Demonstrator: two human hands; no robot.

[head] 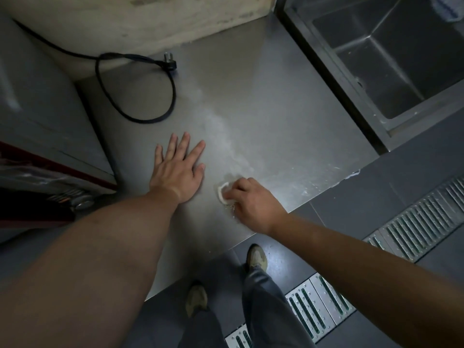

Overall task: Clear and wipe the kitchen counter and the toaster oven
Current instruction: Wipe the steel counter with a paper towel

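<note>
The right hand (253, 204), low in the centre of the frame, has its fingers curled round a small whitish cloth (223, 194) and presses it onto the steel counter (276, 109) close to the front edge. Just to its left the left hand (178, 169) lies flat on the metal with straight fingers slightly spread, holding nothing and apparently serving as a brace. The counter carries nothing loose except a black power cord (140, 96) looped toward the upper left, its plug (170, 63) lying unplugged near the back wall, so the clearing part looks largely finished. The wiping does not: a pale, powdery smear (226, 136) runs diagonally from mid-counter down to the cloth, and whitish flecks dot the surface along the front edge at right. The toaster oven (45, 126) fills the left side of the frame, its grey top and dark red front showing; whether it has been wiped cannot be told from here. The sink (391, 79) sits at the upper right, with white residue along its near rim. By this reading, the counter is mid-wipe, and the smear, the edge flecks and probably the oven remain.
</note>
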